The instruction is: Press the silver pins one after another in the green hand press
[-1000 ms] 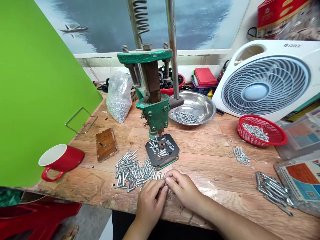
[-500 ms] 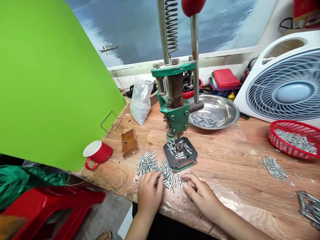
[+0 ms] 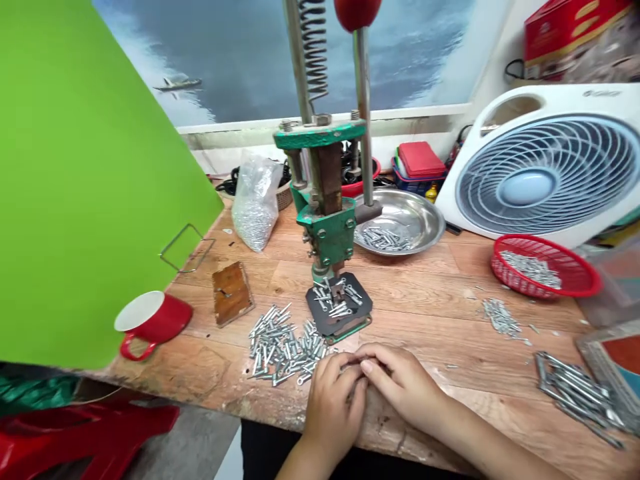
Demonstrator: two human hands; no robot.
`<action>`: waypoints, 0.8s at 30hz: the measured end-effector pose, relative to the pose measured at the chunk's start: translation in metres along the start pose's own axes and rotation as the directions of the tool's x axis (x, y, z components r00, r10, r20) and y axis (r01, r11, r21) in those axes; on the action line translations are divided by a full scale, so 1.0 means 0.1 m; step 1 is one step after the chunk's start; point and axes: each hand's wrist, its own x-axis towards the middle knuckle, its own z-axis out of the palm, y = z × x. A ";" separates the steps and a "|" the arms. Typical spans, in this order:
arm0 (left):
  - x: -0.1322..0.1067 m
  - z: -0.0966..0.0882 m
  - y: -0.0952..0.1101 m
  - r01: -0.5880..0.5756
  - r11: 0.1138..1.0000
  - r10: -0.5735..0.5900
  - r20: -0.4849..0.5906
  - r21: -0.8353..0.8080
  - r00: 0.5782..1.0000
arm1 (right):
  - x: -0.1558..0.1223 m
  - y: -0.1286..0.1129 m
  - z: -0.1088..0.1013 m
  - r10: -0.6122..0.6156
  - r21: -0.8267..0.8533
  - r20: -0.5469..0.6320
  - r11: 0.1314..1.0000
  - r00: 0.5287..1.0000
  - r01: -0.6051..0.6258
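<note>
My left hand (image 3: 334, 399) and my right hand (image 3: 406, 387) meet at the fingertips over the front of the table. Both have curled fingers, and whatever lies between them is too hidden to make out. Just left of them spreads a loose pile of small silver eye bolts (image 3: 285, 350), its right end touching or close behind my left fingers. Behind the hands stands a green hand press (image 3: 333, 237) with a red-knobbed lever (image 3: 363, 87). More of the small metal pieces rest on the black plate (image 3: 320, 323) at its base.
A steel bowl (image 3: 430, 230) and a red basket (image 3: 583, 283) hold metal parts, with a white fan (image 3: 460, 177) behind. Longer metal parts (image 3: 575, 387) lie at right. A red mug (image 3: 165, 319), a brown block (image 3: 233, 293) and a plastic bag (image 3: 256, 213) stand left.
My left hand has left the pile of eye bolts and moved right to meet my right hand. The view has turned somewhat to the right.
</note>
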 end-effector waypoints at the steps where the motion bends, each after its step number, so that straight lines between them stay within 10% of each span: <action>1: 0.01 0.00 -0.02 -0.011 1.000 0.011 0.007 -0.004 1.000 | -0.03 0.02 -0.09 -0.012 -0.084 -0.001 0.996 1.000 0.012; 10: 0.04 0.03 -0.10 -0.064 0.998 0.064 0.004 -0.010 0.998 | -0.52 0.69 -0.77 0.032 -0.690 -0.141 0.713 0.990 -0.121; 15: 0.04 0.05 -0.12 -0.105 0.995 0.105 -0.004 0.003 0.994 | -0.55 0.83 -0.76 -0.077 -0.805 0.042 0.588 0.996 0.079; 24: -0.01 0.04 -0.12 -0.087 0.996 0.086 0.036 0.020 0.996 | -0.32 1.46 -1.51 0.018 -0.916 -0.210 0.345 0.978 -0.203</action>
